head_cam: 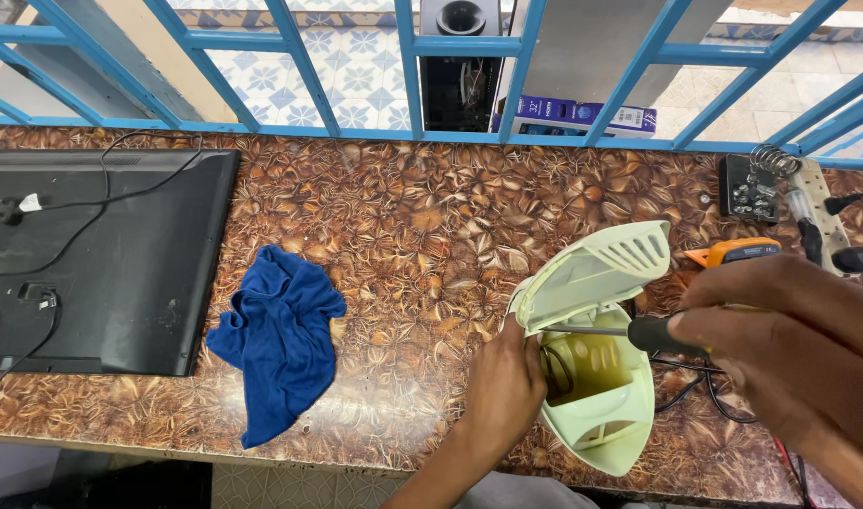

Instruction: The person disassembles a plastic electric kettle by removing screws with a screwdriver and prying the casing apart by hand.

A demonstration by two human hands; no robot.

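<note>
A pale green electric kettle (601, 415) lies on the patterned worktop with its hinged lid (596, 273) swung open. My left hand (497, 396) grips the kettle's rim on its left side, thumb at the opening. My right hand (789, 339) holds a screwdriver (639, 332) with a dark handle; its metal shaft points left into the kettle's mouth under the lid.
A crumpled blue cloth (280, 335) lies left of the kettle. A flat black screen (101, 254) lies face down at the far left with cables across it. An orange multimeter (733, 252), a soldering stand (752, 184) and a white power strip (818, 212) sit at the right. Blue bars (403, 66) fence the back edge.
</note>
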